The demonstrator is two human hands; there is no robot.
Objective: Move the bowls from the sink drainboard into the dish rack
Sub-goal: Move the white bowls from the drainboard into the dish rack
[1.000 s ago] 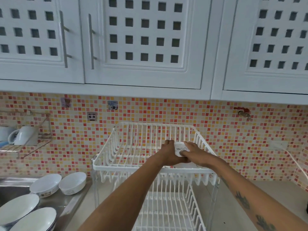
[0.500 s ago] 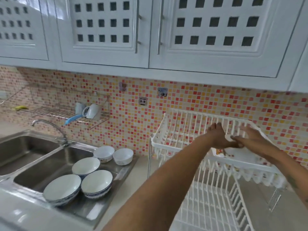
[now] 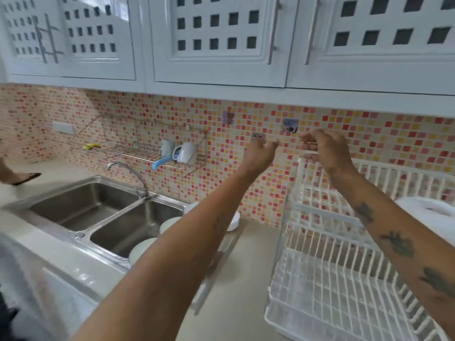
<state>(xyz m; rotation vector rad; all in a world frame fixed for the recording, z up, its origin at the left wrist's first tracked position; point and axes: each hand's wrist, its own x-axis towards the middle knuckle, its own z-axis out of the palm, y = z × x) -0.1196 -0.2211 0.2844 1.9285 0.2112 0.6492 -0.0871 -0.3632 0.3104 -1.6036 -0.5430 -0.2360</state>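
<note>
Four white round bowls (image 3: 142, 248) partly visible on drainboard left; one in white two-tier plastic dish rack (image 3: 320, 279) right; two hands; two mugs (image 3: 186, 152) far.

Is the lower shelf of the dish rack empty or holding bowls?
Empty: only bare white bars show on the lower shelf.

- Both hands, left hand (image 3: 259, 153) and right hand (image 3: 326, 150), raised empty above the white dish rack (image 3: 327, 271).
- White bowls (image 3: 141, 248) sit on the drainboard beside the sink (image 3: 81, 205).
</note>
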